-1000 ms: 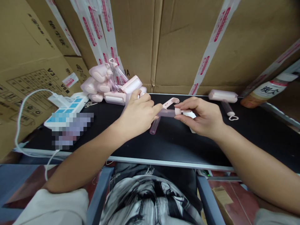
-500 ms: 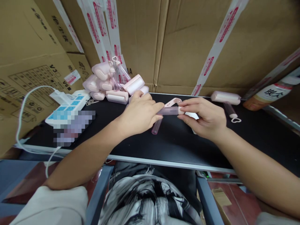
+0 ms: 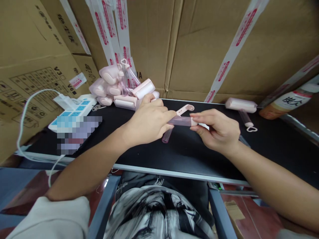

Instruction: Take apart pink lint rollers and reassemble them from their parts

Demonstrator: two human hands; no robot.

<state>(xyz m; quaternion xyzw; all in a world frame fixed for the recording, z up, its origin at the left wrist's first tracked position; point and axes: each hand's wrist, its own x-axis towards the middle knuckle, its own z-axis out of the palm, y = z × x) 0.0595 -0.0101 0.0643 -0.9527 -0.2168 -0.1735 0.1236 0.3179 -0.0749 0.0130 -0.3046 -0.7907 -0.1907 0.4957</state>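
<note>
My left hand [image 3: 152, 121] is closed around a translucent pink tube handle [image 3: 181, 120], which lies level between both hands. Thumb and fingers of my right hand [image 3: 216, 131] pinch the pale cap [image 3: 193, 121] at the handle's right end. My left fingers cover its other end. Just beyond it is a pale pink bent bracket [image 3: 185, 109]; whether they join is unclear. A second pink tube [image 3: 166, 135] sticks out below my left fingertips. Part of a white piece [image 3: 204, 126] shows behind my right fingers.
Several pink lint rollers [image 3: 124, 102] are heaped at the back left. Another lint roller [image 3: 240, 105] and a drink bottle [image 3: 286, 102] stand right. A power strip [image 3: 86, 103], keys [image 3: 98, 107] and a blurred phone [image 3: 79, 134] lie left. Cardboard boxes [image 3: 211, 43] wall the black table [image 3: 154, 159].
The handle and my right hand have shifted slightly down in view. A clear strip now shows beside my right wrist. My left hand keeps its hold.
</note>
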